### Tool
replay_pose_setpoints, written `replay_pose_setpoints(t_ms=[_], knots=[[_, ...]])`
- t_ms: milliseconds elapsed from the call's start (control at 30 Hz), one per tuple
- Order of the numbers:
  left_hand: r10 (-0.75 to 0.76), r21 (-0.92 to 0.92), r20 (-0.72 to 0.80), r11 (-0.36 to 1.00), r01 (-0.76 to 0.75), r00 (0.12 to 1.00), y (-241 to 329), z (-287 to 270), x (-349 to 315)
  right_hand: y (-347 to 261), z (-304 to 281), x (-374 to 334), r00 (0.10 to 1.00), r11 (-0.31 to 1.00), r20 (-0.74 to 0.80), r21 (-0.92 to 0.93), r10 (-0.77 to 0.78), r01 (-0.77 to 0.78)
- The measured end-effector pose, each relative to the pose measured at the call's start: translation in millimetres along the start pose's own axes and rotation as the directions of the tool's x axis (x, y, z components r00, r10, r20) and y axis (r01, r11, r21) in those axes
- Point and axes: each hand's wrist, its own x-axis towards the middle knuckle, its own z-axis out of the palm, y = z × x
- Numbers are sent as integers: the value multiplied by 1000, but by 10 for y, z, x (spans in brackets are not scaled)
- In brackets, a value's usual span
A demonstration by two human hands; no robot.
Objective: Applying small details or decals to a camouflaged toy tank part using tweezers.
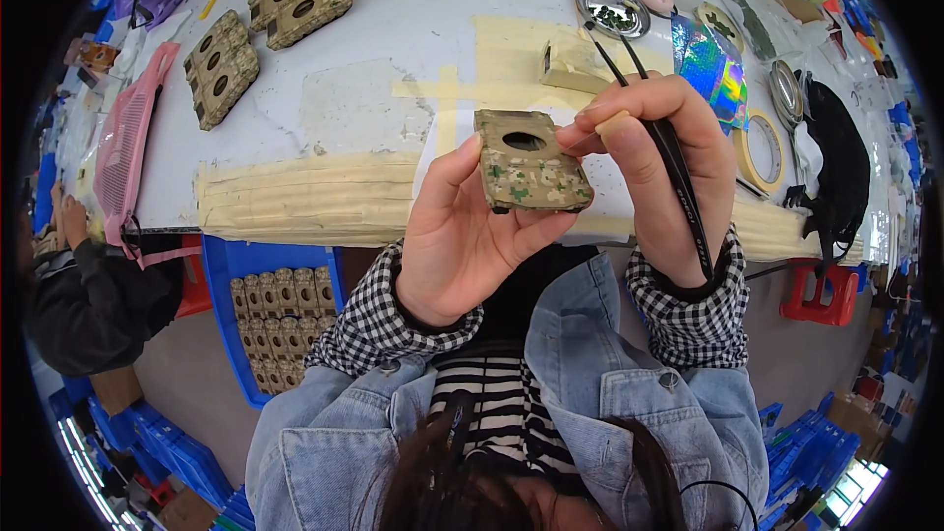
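Observation:
My left hand [442, 256] grips a camouflage toy tank hull [536, 179] by its side and underneath, tilted up above the table's front edge. A round dark opening shows in its top. Black tweezers [677, 172] lie across my right hand [678, 128], held in the curled fingers with the tips pointing up and away. The right thumb and a fingertip meet at the hull's right edge; any small part between them is hidden. Beyond the tweezer tips, a round metal dish [587, 25] holds small dark green pieces [618, 17].
More camouflage hulls [300, 10] lie at the far left of the table. A blue tray [218, 334] with rows of hulls sits below left. At right are a tape roll [743, 167], an iridescent pouch [710, 74] and a black bag [841, 157]. Another person [103, 305] is at left.

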Motion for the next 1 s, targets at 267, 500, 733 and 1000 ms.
replay_pose_setpoints(t_ms=[267, 500, 733, 1000], knots=[[-1, 9, -7, 1000, 1, 1000, -2, -13, -6, -3, 3, -4, 1000, 1000, 11, -11, -1, 1], [-1, 6, 3, 1000, 1, 1000, 0, -23, -2, 11, -5, -2, 1000, 1000, 23, -17, -4, 5], [12, 14, 29, 1000, -13, 999, 5, 0, 1, 49, -69, 69, 988, 999, -142, 4, -53, 54], [8, 6, -4, 1000, -8, 1000, 23, 38, 6, 304, -441, 383, 860, 501, -44, -827, -508, 254]])
